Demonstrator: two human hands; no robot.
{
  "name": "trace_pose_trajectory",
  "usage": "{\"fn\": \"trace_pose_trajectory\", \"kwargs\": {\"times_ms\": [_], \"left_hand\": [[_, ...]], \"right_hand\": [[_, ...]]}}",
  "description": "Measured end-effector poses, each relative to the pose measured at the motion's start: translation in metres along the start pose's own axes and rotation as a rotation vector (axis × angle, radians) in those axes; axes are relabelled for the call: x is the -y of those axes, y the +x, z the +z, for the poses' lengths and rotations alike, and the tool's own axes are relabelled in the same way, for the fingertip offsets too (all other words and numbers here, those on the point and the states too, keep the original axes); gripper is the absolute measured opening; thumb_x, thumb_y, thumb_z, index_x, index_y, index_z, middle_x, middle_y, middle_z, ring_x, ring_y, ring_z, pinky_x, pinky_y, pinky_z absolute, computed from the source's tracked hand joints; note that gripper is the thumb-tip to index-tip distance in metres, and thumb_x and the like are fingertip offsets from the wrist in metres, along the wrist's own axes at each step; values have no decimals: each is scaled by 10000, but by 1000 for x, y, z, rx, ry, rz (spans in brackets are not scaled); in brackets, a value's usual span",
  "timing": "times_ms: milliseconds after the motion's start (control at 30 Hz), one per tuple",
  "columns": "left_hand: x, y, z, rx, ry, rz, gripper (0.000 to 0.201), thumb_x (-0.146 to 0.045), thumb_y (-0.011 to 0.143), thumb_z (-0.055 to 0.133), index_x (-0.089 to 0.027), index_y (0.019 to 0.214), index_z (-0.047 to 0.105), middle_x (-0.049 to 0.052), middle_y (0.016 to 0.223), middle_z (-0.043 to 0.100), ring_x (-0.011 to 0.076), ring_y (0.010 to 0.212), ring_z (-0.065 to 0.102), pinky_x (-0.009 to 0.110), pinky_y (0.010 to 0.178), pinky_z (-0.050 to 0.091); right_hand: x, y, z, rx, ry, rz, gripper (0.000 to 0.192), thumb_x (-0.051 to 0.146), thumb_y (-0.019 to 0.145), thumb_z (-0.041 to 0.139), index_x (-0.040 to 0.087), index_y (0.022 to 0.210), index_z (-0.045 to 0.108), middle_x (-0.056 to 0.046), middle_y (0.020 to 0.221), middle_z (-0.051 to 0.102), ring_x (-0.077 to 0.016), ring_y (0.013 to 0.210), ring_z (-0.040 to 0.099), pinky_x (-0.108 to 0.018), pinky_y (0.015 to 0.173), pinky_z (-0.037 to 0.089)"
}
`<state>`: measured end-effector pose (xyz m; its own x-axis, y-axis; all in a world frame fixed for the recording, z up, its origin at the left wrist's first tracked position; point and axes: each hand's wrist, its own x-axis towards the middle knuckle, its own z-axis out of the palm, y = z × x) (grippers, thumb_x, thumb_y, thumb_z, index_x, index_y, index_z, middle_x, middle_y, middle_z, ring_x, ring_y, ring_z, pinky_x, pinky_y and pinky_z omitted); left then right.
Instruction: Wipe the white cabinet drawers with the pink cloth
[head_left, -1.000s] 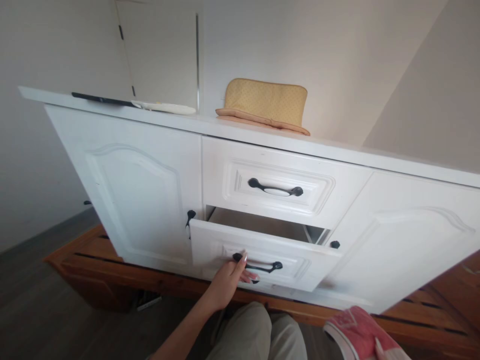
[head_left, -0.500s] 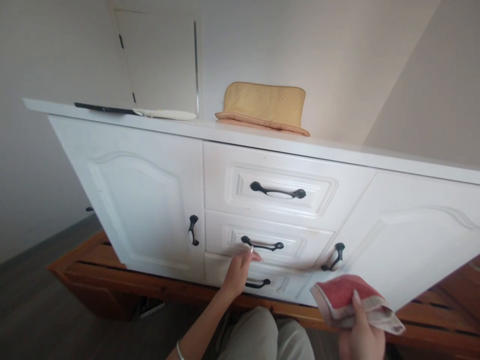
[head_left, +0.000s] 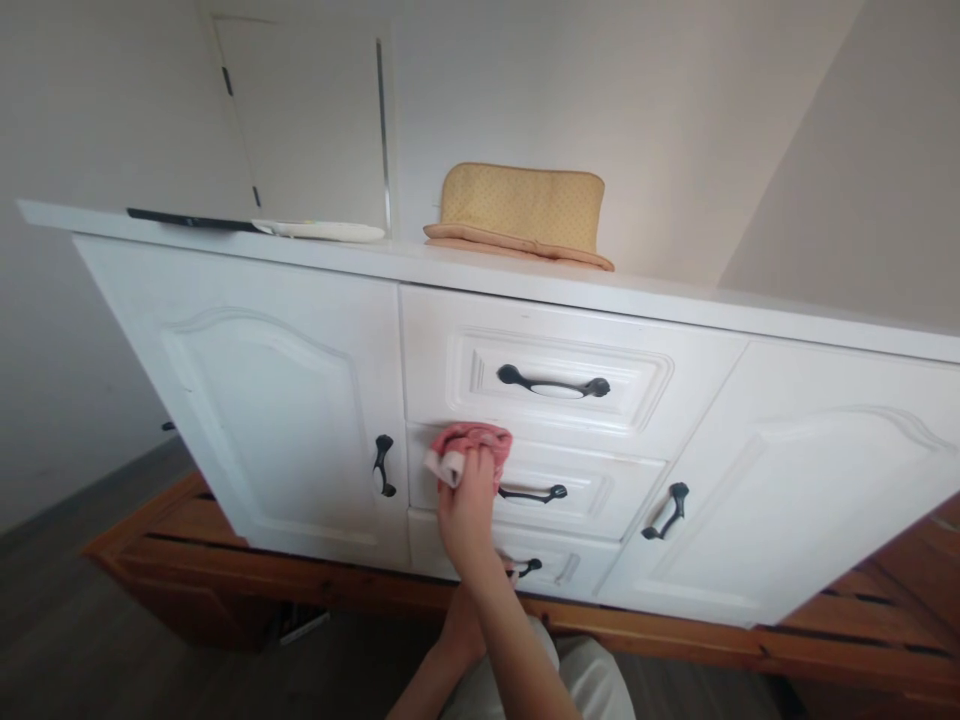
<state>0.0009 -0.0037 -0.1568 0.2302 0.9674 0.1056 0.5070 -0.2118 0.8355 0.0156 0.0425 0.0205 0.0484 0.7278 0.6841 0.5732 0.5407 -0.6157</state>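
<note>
My right hand (head_left: 466,510) is shut on a red cloth (head_left: 471,440) and presses it against the upper left corner of the middle drawer (head_left: 600,495) of a white cabinet (head_left: 285,400). That drawer is closed, and its black handle (head_left: 534,493) is just right of my hand. My left hand (head_left: 459,625) is lower down, mostly hidden behind my right forearm. A fingertip of it shows beside the bottom drawer's handle (head_left: 531,568). I cannot see whether it grips anything.
The cabinet has a top drawer (head_left: 555,380) and a door on either side, all closed. On its top lie a yellow cushion (head_left: 521,210), a white remote (head_left: 322,231) and a flat black item (head_left: 187,218). The cabinet stands on a wooden base (head_left: 675,635).
The middle drawer was pushed closed by my left hand. My right hand then brought the red cloth up from the lower right onto that drawer's front, and my left hand dropped lower.
</note>
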Motion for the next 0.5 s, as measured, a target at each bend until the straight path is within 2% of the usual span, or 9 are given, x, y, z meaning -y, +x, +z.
{"fn": "trace_pose_trajectory", "kwargs": {"times_ms": [67, 133, 200, 267, 367, 433, 500], "left_hand": [[6, 0, 10, 13, 59, 17, 425, -453, 953, 497, -262, 1283, 686, 84, 1384, 670, 297, 1389, 532, 473, 1271, 320], [11, -1, 19, 31, 126, 28, 478, -398, 925, 522, -224, 1354, 643, 107, 1439, 630, 321, 1439, 478, 543, 1291, 263], [14, -4, 26, 59, 212, 20, 557, -334, 896, 523, -191, 1431, 582, 127, 1505, 577, 343, 1479, 430, 583, 1292, 239], [15, -7, 28, 84, 273, -1, 605, -303, 885, 505, -200, 1481, 536, 121, 1542, 546, 357, 1500, 404, 570, 1299, 233], [11, -12, 26, 103, 267, -16, 565, -315, 917, 456, -261, 1472, 550, 94, 1540, 558, 334, 1476, 451, 468, 1285, 309], [6, -14, 23, 99, 263, -7, 581, -304, 900, 472, -238, 1473, 548, 111, 1565, 527, 329, 1491, 427, 457, 1274, 328], [0, -14, 21, 98, 289, 6, 641, -261, 854, 505, -198, 1491, 520, 125, 1591, 483, 327, 1528, 361, 491, 1283, 303]], "right_hand": [[-4, -11, 26, 121, -128, -86, 400, 46, 742, 507, 214, 1097, 580, -115, 1099, 567, -292, 1032, 513, -456, 893, 466], [-16, -26, 42, 206, -191, -119, 424, 16, 688, 512, 216, 1052, 597, -111, 1077, 569, -284, 982, 504, -439, 855, 467], [-33, -42, 49, 240, -215, -141, 430, 3, 677, 503, 218, 1034, 610, -108, 1068, 581, -278, 966, 502, -429, 840, 466], [-55, -59, 45, 234, -229, -170, 458, -6, 669, 487, 220, 1043, 623, -104, 1048, 596, -272, 948, 505, -422, 830, 468], [-93, -81, 18, 160, -245, -185, 565, -12, 681, 449, 211, 1172, 616, -110, 1020, 608, -272, 934, 522, -436, 836, 480], [-122, -91, -15, 107, -235, -183, 616, 0, 716, 434, 206, 1280, 572, -121, 1056, 612, -277, 963, 542, -457, 850, 492], [-151, -96, -58, 56, -231, -165, 602, 23, 726, 445, 213, 1287, 556, -130, 1108, 606, -288, 1011, 559, -484, 871, 499]]}}
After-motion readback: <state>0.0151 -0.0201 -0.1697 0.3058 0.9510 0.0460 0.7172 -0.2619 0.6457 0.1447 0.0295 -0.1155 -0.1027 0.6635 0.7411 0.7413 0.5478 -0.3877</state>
